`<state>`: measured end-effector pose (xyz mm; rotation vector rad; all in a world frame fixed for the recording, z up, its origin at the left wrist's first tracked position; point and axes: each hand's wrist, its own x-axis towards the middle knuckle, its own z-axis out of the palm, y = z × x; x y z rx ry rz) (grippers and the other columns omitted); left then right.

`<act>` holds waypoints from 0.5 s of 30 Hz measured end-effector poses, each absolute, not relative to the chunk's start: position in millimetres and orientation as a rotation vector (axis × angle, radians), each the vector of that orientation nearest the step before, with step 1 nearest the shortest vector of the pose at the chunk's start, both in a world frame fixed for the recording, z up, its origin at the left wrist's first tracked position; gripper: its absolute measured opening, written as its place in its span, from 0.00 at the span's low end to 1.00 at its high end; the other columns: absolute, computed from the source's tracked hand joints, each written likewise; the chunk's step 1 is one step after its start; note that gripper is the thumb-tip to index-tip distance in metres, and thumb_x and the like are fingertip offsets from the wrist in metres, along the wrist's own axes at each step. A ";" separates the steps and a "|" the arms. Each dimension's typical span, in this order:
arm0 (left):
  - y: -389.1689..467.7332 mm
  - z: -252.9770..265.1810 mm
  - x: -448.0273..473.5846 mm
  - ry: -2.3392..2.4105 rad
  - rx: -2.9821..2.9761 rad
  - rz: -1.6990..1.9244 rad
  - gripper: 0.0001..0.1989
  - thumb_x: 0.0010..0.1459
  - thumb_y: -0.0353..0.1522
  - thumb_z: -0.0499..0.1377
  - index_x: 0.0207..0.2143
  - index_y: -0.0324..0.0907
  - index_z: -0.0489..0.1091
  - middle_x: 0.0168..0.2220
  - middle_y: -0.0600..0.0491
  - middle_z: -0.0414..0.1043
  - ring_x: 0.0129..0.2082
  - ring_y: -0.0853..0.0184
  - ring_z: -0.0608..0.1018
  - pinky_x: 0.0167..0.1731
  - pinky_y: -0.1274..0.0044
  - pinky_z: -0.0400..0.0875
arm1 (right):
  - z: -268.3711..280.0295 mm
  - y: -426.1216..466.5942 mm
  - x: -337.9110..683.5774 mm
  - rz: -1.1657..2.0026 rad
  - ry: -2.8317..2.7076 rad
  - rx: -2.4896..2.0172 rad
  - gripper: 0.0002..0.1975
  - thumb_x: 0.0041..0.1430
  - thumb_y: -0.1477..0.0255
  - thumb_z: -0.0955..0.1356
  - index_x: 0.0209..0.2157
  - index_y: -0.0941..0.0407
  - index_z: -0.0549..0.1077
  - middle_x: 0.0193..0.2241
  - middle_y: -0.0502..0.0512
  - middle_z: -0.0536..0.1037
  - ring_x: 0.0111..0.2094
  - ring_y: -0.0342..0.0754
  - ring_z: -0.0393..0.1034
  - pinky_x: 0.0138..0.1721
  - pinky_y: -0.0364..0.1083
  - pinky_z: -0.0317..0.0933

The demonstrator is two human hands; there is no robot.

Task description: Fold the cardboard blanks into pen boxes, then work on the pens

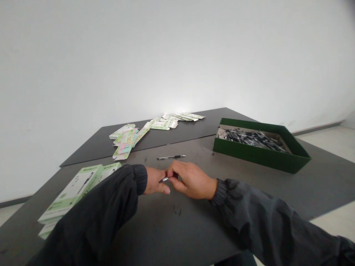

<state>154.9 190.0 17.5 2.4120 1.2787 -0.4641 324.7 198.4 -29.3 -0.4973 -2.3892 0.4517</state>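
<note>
Above the middle of the near table, my two hands meet at a pen (164,179), of which only a short silvery and dark piece shows. My right hand (194,180) pinches one end of it between thumb and bent fingers. The pen runs into the crook of my left hand (154,180), whose fingers curl around it, mostly out of sight; the left thumb points towards the right hand. Just beyond the hands a second pen (171,157), clear with a black grip, lies flat on the dark table (191,218).
A green box (260,157) holding many loose pens stands at the right. Stacked white-and-green pen cartons (73,188) lie at the left, partly behind my sleeve. Farther back are colourful flattened cartons (127,142) and spread white-green cartons (161,123), near the wall (177,55).
</note>
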 end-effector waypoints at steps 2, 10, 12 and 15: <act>190.3 18.1 154.6 1.255 2.433 -0.517 0.22 0.51 0.42 0.49 0.45 0.38 0.58 0.26 0.52 0.68 0.25 0.65 0.71 0.26 0.78 0.63 | -29.5 198.3 324.4 0.440 -2.389 -0.500 0.05 0.50 0.76 0.60 0.32 0.57 0.62 0.30 0.52 0.69 0.31 0.42 0.61 0.33 0.40 0.53; 191.7 14.0 150.2 1.231 2.413 -0.456 0.21 0.52 0.42 0.48 0.45 0.39 0.57 0.19 0.58 0.67 0.20 0.69 0.71 0.23 0.82 0.62 | -29.1 197.0 324.4 0.457 -2.366 -0.523 0.05 0.50 0.77 0.60 0.32 0.57 0.62 0.29 0.52 0.68 0.30 0.42 0.61 0.32 0.40 0.53; 191.5 13.8 150.0 1.226 2.411 -0.440 0.20 0.52 0.42 0.49 0.44 0.40 0.58 0.19 0.59 0.66 0.20 0.70 0.70 0.22 0.83 0.62 | -28.4 196.2 324.7 0.456 -2.369 -0.529 0.05 0.51 0.77 0.60 0.32 0.57 0.62 0.29 0.52 0.68 0.30 0.41 0.61 0.32 0.40 0.53; 190.7 15.7 151.3 1.232 2.420 -0.457 0.19 0.52 0.42 0.48 0.42 0.40 0.58 0.19 0.58 0.66 0.20 0.70 0.70 0.21 0.82 0.62 | -27.4 195.2 324.8 0.441 -2.382 -0.535 0.06 0.51 0.77 0.60 0.34 0.57 0.62 0.30 0.52 0.68 0.30 0.42 0.61 0.32 0.40 0.53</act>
